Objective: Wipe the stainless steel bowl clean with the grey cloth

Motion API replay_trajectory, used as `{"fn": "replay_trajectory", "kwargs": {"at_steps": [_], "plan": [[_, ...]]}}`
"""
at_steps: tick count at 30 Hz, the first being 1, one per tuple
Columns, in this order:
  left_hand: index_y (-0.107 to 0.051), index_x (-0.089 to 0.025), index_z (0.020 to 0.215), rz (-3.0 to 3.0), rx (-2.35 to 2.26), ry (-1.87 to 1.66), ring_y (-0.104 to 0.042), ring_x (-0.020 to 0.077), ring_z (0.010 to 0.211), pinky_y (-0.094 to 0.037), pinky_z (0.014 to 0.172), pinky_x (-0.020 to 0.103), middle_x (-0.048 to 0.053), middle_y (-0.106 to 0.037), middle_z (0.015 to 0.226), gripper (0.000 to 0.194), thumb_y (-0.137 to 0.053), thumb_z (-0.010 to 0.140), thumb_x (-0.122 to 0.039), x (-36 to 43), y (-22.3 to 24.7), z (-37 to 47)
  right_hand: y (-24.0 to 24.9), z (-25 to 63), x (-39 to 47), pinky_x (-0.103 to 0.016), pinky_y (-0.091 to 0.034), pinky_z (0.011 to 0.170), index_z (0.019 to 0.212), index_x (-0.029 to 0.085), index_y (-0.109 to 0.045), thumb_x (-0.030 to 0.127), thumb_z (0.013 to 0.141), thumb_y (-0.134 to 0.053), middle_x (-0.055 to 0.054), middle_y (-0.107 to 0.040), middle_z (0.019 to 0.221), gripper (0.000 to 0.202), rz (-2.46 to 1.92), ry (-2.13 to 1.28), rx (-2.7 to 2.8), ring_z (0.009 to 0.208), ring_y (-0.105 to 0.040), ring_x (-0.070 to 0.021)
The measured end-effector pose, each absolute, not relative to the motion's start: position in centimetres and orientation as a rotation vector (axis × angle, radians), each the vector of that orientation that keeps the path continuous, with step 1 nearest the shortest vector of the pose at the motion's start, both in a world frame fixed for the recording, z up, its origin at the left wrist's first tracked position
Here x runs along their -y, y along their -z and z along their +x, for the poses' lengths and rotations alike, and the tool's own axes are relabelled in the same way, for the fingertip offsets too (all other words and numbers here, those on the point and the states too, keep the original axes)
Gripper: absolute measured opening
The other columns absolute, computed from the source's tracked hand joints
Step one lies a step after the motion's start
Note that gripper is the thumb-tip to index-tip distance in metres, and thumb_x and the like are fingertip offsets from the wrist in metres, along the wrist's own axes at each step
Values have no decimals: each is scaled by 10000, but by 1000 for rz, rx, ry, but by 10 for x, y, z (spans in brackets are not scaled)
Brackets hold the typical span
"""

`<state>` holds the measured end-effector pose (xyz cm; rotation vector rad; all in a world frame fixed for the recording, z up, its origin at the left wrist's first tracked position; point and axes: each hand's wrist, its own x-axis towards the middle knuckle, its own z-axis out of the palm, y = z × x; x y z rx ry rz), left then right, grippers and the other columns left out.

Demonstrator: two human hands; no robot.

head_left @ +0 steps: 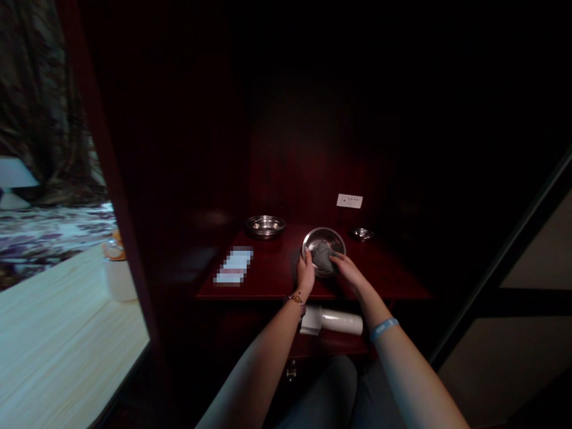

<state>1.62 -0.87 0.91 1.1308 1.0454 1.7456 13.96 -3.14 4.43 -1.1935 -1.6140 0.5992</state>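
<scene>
A shiny metal bowl (308, 236) is tilted toward me above the dark red shelf (277, 280). My left hand (306, 273) grips its left rim, thumb on the inner side. Inside the bowl my right hand (346, 269) has its fingers closed on a grey cloth (325, 255), which lies against the inner wall. Part of the bowl's right side is hidden behind that hand. At the back left of the shelf stands a stack of metal bowls (265, 226). A smaller metal dish (361, 234) sits at the back right.
A blurred-out pale rectangle (233, 266) lies on the shelf's left. A white socket plate (349, 201) is on the back wall. Below the shelf lie a white roll (342, 322) and a white box (311, 320). A pale wooden table (67, 333) stands beyond the left panel.
</scene>
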Motion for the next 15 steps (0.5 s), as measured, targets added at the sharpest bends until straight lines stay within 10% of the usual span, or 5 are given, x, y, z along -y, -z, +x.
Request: {"fn": "replay_trajectory", "kwargs": {"at_steps": [15], "plan": [[-645, -129, 1084, 1114, -968, -1661, -632, 219, 1063, -463, 952, 311, 130, -702, 1068, 612, -385, 882, -644, 1, -2, 19, -51, 131, 61, -403, -363, 891, 1181, 195, -588, 332, 926, -474, -124, -594, 1176, 311, -1593, 630, 1801, 1055, -459, -286]]}}
